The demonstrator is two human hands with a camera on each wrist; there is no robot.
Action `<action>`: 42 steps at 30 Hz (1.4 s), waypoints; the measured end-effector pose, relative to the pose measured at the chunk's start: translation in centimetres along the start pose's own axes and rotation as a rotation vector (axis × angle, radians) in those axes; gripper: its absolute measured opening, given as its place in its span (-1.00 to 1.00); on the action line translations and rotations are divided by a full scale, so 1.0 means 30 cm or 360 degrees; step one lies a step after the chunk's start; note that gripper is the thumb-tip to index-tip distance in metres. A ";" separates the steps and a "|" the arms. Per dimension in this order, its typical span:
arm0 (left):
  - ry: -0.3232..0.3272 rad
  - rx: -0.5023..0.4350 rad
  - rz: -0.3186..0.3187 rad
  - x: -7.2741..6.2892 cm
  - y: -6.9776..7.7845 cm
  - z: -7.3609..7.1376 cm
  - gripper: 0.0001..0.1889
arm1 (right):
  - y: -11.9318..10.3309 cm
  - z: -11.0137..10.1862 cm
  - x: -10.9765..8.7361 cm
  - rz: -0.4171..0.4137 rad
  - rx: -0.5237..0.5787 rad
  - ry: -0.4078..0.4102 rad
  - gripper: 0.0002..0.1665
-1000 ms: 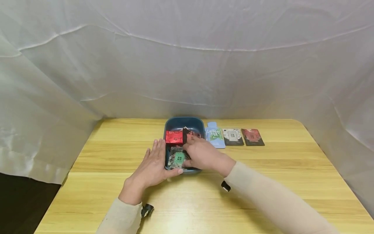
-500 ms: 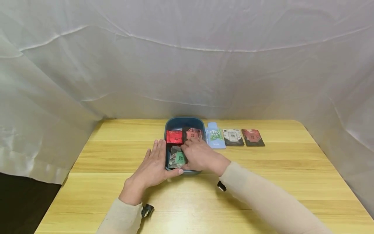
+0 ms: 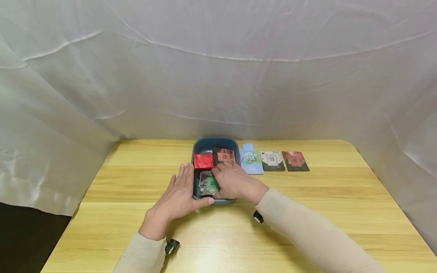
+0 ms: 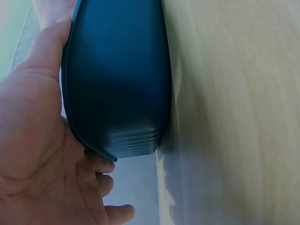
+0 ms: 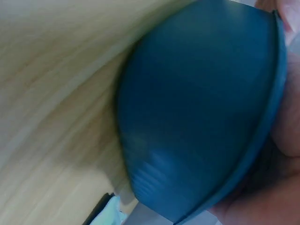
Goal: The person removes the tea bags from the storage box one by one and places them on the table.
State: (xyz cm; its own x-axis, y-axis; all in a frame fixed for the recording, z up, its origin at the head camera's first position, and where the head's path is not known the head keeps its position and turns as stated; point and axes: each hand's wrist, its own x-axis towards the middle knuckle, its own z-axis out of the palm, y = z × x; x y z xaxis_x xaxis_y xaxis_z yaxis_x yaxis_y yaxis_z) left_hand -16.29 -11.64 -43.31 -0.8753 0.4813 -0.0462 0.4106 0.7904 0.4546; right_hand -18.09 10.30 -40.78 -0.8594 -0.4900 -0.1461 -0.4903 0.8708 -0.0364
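A dark blue box (image 3: 216, 140) stands near the table's back edge, holding several tea sachets. My left hand (image 3: 175, 195) lies along its left side with straight fingers, thumb over the near rim. In the left wrist view that palm (image 4: 37, 140) is beside the box wall (image 4: 117, 79). My right hand (image 3: 237, 182) reaches into the front right of the box, thumb and fingers at the right edge of a green-labelled tea sachet (image 3: 208, 184). Behind it lie a shiny red sachet (image 3: 203, 161) and a black-and-red sachet (image 3: 225, 155). The right fingertips are partly hidden.
Right of the box, a light blue sachet (image 3: 251, 161), a black-and-white sachet (image 3: 272, 160) and another black-and-red sachet (image 3: 295, 161) lie in a row on the wooden table (image 3: 307, 204). A pale curtain (image 3: 218, 87) hangs behind and at both sides.
My right hand has shifted slightly left and toward me, uncovering the black-and-red sachet in the box. The green-labelled sachet has turned and shifted under the fingers. My left hand has stayed put.
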 end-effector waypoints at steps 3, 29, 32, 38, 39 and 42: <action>0.0000 -0.0003 0.0002 0.001 0.001 0.001 0.44 | 0.006 -0.017 -0.006 0.0007 0.0019 0.0039 0.06; -0.0017 0.0005 -0.0014 0.002 0.009 0.000 0.44 | 0.050 -0.035 -0.026 0.0014 -0.0087 0.0070 0.25; -0.0015 0.0022 -0.0019 -0.001 0.010 -0.004 0.44 | 0.063 -0.045 -0.027 0.0012 -0.0069 0.0090 0.28; -0.0006 0.0036 -0.0021 -0.004 0.008 -0.007 0.45 | 0.109 -0.088 -0.043 -0.0054 0.0052 0.0183 0.22; -0.0004 0.0037 -0.0020 -0.004 0.008 -0.007 0.46 | 0.120 -0.098 -0.048 -0.0064 0.0079 0.0197 0.20; 0.0006 0.0033 -0.0018 -0.002 0.007 -0.005 0.46 | 0.163 -0.123 -0.072 -0.0077 0.0179 0.0254 0.16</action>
State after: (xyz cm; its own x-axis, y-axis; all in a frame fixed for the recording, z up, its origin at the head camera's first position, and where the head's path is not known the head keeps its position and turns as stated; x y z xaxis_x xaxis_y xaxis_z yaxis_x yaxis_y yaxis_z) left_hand -16.18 -11.57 -43.08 -0.8807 0.4712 -0.0479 0.4062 0.8034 0.4353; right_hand -19.17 15.46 -37.00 -0.8517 -0.5238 0.0169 -0.5200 0.8408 -0.1507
